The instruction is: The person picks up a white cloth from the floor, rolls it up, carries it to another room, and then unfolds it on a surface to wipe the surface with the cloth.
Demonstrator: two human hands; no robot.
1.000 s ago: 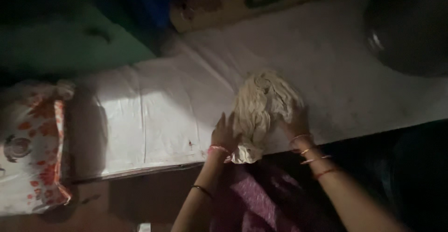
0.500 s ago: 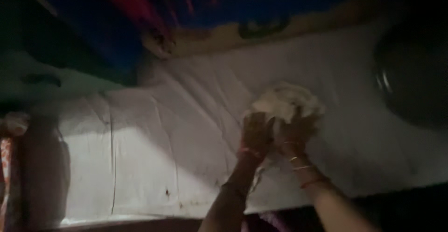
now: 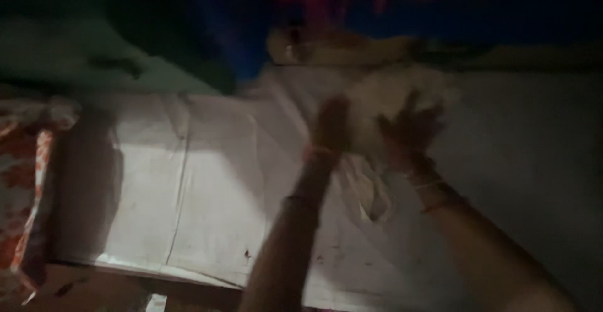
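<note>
The view is dark and blurred by motion. My left hand [image 3: 331, 127] and my right hand [image 3: 411, 130] are raised together, both gripping a pale, bunched mass of off-white threads or cloth [image 3: 383, 102] between them. A tail of the pale bundle hangs down below my hands toward the white sheet [image 3: 207, 186]. Bangles ring both of my wrists. How my fingers lie inside the bundle is too smeared to tell.
The white sheet covers a flat low surface with a front edge at the bottom. A red and orange patterned bag [image 3: 25, 186] lies at the left. A yellowish long object [image 3: 339, 45] and blue fabric [image 3: 239, 29] sit behind.
My hands have lifted the pale bundle up and away from the near edge of the sheet. The camera tilted up and right; the dark round vessel at the right left the view.
</note>
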